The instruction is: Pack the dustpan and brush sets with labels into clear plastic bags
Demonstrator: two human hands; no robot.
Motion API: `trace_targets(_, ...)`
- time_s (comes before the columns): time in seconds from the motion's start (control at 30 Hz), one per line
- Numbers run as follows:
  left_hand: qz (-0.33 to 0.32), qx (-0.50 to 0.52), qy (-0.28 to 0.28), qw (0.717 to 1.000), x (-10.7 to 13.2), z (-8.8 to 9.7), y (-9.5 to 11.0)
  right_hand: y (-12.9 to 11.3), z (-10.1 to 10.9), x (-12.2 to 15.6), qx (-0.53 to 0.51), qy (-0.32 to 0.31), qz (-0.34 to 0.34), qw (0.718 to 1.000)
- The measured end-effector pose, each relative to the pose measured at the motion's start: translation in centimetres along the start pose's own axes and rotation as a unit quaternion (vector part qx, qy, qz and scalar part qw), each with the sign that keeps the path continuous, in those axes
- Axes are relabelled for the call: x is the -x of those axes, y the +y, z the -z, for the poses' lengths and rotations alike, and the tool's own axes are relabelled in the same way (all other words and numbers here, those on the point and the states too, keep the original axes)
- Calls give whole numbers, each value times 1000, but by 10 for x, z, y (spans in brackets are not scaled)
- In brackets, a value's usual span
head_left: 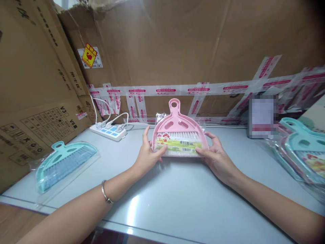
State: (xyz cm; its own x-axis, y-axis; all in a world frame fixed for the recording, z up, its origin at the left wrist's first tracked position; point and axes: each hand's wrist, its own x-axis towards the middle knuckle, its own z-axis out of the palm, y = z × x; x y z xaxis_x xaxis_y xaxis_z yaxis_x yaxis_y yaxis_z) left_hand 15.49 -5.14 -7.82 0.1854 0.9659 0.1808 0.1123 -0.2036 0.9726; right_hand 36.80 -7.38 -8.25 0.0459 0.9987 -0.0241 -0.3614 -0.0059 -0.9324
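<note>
A pink mini dustpan with a brush [178,130], wrapped in clear plastic and carrying a green and yellow label, is held upright over the pale table [177,196] at its middle. My left hand [148,152] grips its lower left edge, thumb on the label. My right hand [215,154] grips its lower right edge. A metal bracelet sits on my left wrist.
A teal brush in a clear bag [62,164] lies at the table's left. A white and blue power strip [108,130] with plugged cables sits at the back left. Several bagged teal and pink dustpan sets [302,149] are stacked at the right. Taped cardboard walls [177,44] enclose the table.
</note>
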Motion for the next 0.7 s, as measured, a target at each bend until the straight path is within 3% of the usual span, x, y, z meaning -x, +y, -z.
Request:
trace_targets(0.1, 26, -15, -10, 1000, -1, 0, -2, 6, -4, 0, 35, 29, -1, 999)
trace_targets(0.23, -2, -15, -11, 1000, -1, -1, -5, 13, -5, -2, 138, 48, 31, 989)
trace_targets(0.5, 15, -2, -43, 999, -1, -3, -4, 8, -2, 0, 159, 42, 114, 980)
trace_targets(0.6, 44, 46, -74, 995, -2, -3, -3, 6, -2, 1, 172, 39, 103, 979)
trace_targets(0.7, 73, 106, -59, 990, -4, -2, -2, 9, -1, -1, 195, 4, 64, 979)
